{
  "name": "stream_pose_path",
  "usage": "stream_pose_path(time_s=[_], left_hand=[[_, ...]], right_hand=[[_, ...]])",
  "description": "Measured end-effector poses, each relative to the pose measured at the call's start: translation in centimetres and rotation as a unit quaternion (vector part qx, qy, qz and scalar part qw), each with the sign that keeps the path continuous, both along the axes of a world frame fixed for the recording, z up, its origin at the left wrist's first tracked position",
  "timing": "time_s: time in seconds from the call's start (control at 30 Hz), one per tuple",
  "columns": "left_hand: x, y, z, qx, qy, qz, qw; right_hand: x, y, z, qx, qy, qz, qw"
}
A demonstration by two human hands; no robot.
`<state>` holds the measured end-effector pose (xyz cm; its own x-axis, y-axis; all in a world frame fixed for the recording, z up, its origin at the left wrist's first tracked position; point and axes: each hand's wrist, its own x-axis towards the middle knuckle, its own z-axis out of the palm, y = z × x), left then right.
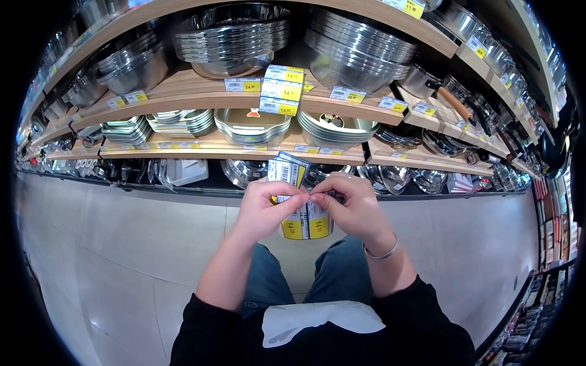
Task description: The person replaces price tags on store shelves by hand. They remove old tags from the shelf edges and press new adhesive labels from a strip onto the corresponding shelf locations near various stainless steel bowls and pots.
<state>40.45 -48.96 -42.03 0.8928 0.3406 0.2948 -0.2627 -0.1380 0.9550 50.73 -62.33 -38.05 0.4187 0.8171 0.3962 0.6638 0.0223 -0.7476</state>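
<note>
My left hand [266, 209] and my right hand [353, 204] meet in front of the lowest shelf, thumbs and fingers pinched close together. Between them are several yellow-and-white price labels [293, 230]. Two label faces printed 14 hang below the fingertips, side by side with a dark line between them. More labels [284, 171] stick up above my left hand, fanned and overlapping. Both hands are closed on the labels; the exact spot where the fingertips grip is partly hidden. A bracelet [381, 250] circles my right wrist.
A strip of price labels [281, 91] hangs over the front of the wooden shelf [201, 91]. Stacked steel basins [232, 36] and colanders [360, 52] stand on it. Below are stacked trays [253, 127] and bowls [336, 129]. A pan with a wooden handle [455, 104] sits at right. Tiled floor [152, 244] lies beneath.
</note>
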Motion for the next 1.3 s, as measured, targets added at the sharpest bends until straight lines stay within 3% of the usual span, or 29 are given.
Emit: stream_pose_path(time_s=[0.1,0.2,0.27,0.33,0.37,0.4,0.47,0.53,0.6,0.7,0.9,1.0,1.07,1.1,1.17,1.2,1.27,1.3], left_hand=[[0.0,-0.5,-0.3,-0.047,-0.012,0.03,0.998],[0.0,-0.4,-0.3,-0.11,-0.019,0.054,0.992],[0.0,-0.5,-0.2,-0.143,-0.023,0.067,0.987],[0.3,-0.9,0.1,-0.123,-0.012,0.095,0.988],[0.4,-0.8,0.0,-0.11,-0.026,0.121,0.986],[0.4,-0.6,0.0,-0.11,-0.027,0.121,0.986],[0.2,-0.4,0.1,-0.114,-0.044,0.137,0.983],[0.2,-0.2,-0.5,-0.126,-0.06,0.135,0.981],[0.1,-0.1,-1.3,-0.265,-0.046,0.055,0.961],[0.0,0.2,-2.4,-0.337,0.013,-0.021,0.941],[-0.5,-0.1,-2.2,-0.298,-0.026,0.06,0.952],[-0.7,-0.2,-2.0,-0.264,-0.051,0.114,0.956],[-1.1,-0.1,-2.0,-0.176,-0.045,0.147,0.972],[-1.2,0.0,-2.0,-0.176,-0.045,0.147,0.972],[-1.5,0.1,-2.0,0.009,-0.046,0.184,0.982],[-1.5,0.1,-2.1,0.01,-0.046,0.183,0.982],[-1.5,0.1,-2.2,-0.068,-0.016,0.141,0.988],[-1.3,-0.1,-2.2,-0.067,-0.015,0.141,0.988]], right_hand=[[-0.5,0.0,-0.5,0.05,-0.052,-0.039,0.997],[-0.4,-0.2,-0.6,0.1,0.002,-0.102,0.99],[-0.2,-0.2,-1.2,0.075,0.005,-0.059,0.995],[-1.0,0.5,-1.1,0.125,0.292,-0.028,0.948],[-0.5,0.2,-1.6,0.114,0.379,0.007,0.918],[-0.2,0.0,-1.8,0.115,0.377,0.007,0.919],[0.0,-0.3,-2.2,0.102,0.489,0.008,0.866],[0.1,-0.2,-2.5,0.119,0.502,-0.001,0.857],[0.3,-0.1,-2.5,0.138,0.512,-0.011,0.848],[0.5,0.1,-2.2,0.148,0.49,-0.026,0.859],[0.7,-0.4,-2.8,0.149,0.527,0.039,0.836],[1.2,-0.8,-2.7,0.112,0.589,0.047,0.799],[1.4,-0.9,-1.9,0.097,0.657,0.044,0.747],[1.3,-0.8,-1.7,0.098,0.657,0.043,0.747],[0.9,-0.4,-1.5,0.08,0.594,0.043,0.8],[0.9,-0.4,-1.6,0.081,0.593,0.043,0.8],[0.9,-0.2,-2.0,0.103,0.493,0.008,0.864],[0.9,-0.2,-2.1,0.104,0.494,0.008,0.863]])
